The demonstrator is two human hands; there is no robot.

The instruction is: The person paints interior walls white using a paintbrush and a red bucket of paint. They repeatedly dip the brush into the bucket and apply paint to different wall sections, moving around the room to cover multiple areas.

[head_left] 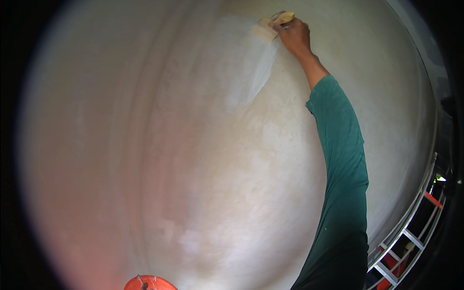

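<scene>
High up on a pale, smooth wall (251,150), my right hand (296,38) is closed round the handle of a wide paintbrush (266,30). Its light bristles lie against the surface. A whitish wet-looking streak (263,72) runs down and left from just below the brush. My right arm, in a green sleeve (340,159), stretches up from the lower edge. At the bottom, an orange-red bucket or tub (162,284) is cut off by the frame, with a small dark brown shape at it that I cannot make out. My left hand does not show.
An aluminium ladder (413,239) with a red piece near its upper part stands at the lower right. Red objects (389,261) show behind its rungs. A dark grey edge (425,43) borders the wall at the upper right.
</scene>
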